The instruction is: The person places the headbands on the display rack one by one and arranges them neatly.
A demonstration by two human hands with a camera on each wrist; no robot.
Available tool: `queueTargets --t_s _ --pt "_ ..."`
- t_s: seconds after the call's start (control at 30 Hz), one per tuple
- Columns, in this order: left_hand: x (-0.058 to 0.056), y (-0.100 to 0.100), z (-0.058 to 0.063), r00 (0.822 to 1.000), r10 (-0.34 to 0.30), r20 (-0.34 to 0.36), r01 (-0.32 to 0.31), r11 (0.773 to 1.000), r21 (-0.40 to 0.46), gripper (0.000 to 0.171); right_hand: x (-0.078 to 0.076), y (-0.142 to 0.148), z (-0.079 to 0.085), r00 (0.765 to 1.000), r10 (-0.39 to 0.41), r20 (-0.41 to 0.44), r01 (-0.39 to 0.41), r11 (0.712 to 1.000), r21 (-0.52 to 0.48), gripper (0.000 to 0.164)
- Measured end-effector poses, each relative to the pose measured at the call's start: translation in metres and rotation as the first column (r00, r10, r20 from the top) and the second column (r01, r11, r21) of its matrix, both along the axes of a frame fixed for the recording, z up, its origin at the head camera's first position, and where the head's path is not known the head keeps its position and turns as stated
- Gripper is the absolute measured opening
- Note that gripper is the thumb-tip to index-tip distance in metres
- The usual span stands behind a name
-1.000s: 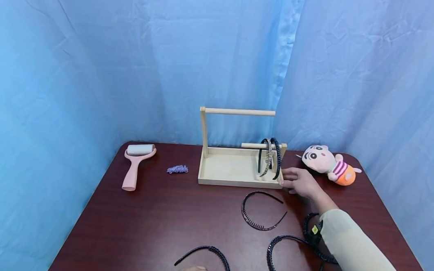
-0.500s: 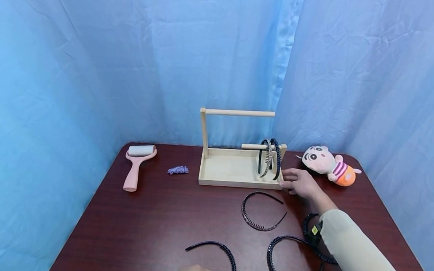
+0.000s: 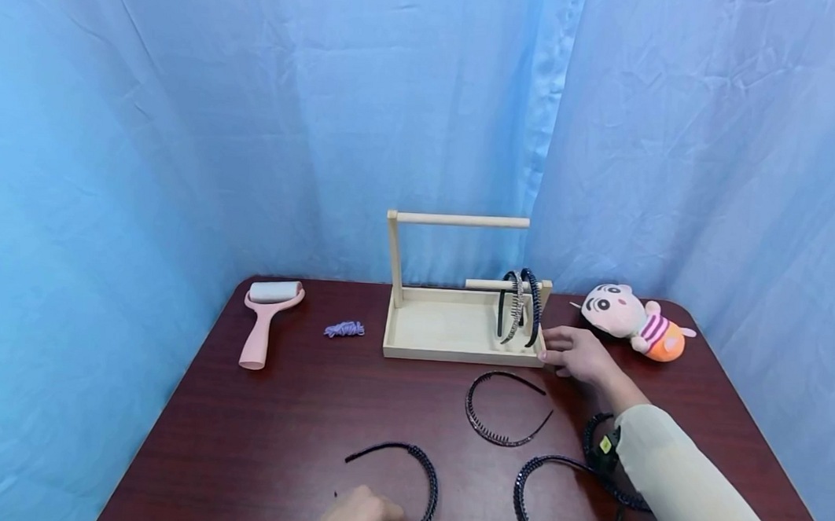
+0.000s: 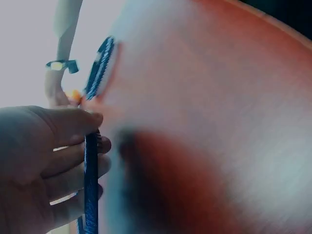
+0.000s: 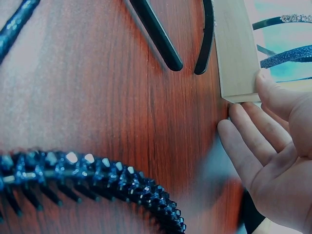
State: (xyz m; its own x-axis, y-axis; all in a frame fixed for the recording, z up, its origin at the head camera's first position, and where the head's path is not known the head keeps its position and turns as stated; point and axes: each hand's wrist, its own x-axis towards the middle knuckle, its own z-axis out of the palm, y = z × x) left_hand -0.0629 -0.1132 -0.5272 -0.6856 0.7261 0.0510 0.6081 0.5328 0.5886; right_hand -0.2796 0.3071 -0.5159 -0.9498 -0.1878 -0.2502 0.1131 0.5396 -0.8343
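In the head view my left hand, at the lower edge, pinches a black beaded headband. The left wrist view has the thumb and fingers on either side of its band. My right hand holds the front right corner of a wooden stand with a tray base. In the right wrist view the thumb lies at the tray's rim, with the other fingers against its outer side. From the short lower bar hang several headbands, one silvery and one dark.
In front of the stand lies a thin toothed headband. A thick black headband and another headband overlap by the right forearm. A stuffed doll, purple cord and pink roller lie farther back.
My left hand and its headband shift first to the right, then left and farther up into view. The right hand keeps its place at the stand's corner.
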Motion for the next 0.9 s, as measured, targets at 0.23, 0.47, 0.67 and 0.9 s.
queueTargets --t_s 0.23,0.47,0.67,0.9 --pt "-0.013 -0.013 0.019 0.991 0.084 0.106 -0.078 0.995 -0.058 0.025 0.001 0.000 0.000 1.000 -0.008 0.002 0.008 1.000 -0.004 0.059" --pt "-0.023 -0.023 0.030 0.981 0.172 0.094 -0.171 0.985 -0.024 0.027 0.002 -0.001 0.000 1.000 -0.012 -0.004 0.012 1.000 0.001 0.059" --pt "-0.033 -0.028 0.043 0.960 0.233 0.155 -0.252 0.960 0.121 0.020 0.002 0.000 0.001 1.000 -0.008 0.001 0.008 1.000 0.009 0.060" --pt "-0.041 -0.028 0.053 0.905 0.297 0.304 -0.365 0.910 0.196 0.014 0.000 0.003 -0.002 1.000 -0.012 -0.001 0.012 1.000 0.016 0.060"
